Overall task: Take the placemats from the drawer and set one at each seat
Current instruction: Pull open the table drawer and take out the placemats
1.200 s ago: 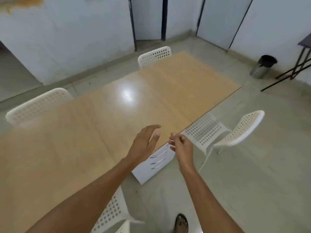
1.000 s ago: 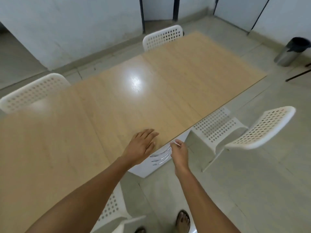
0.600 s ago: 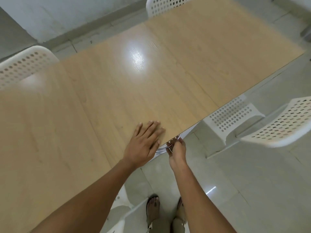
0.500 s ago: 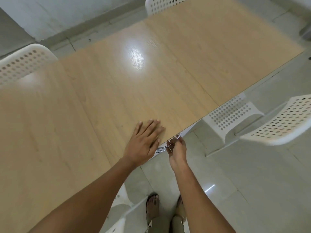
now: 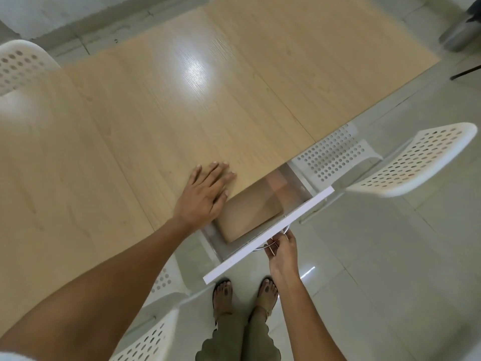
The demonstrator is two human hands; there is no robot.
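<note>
A drawer with a white front (image 5: 270, 233) stands pulled out from under the near edge of the wooden table (image 5: 182, 100). Inside lies a tan, flat placemat stack (image 5: 250, 212), partly under the tabletop. My right hand (image 5: 282, 252) is shut on the metal drawer handle, just below the white front. My left hand (image 5: 205, 195) rests flat, fingers spread, on the table edge right above the drawer's left side.
White perforated chairs stand at the right (image 5: 406, 162), at the near left (image 5: 145, 342) and at the far left (image 5: 20, 63). A dark bin (image 5: 466, 27) sits on the tiled floor at the top right. My feet (image 5: 244, 295) are below the drawer.
My right hand has pulled the drawer out from under the table, exposing the tan placemats. My left hand stayed flat on the table edge. The view has tilted further down.
</note>
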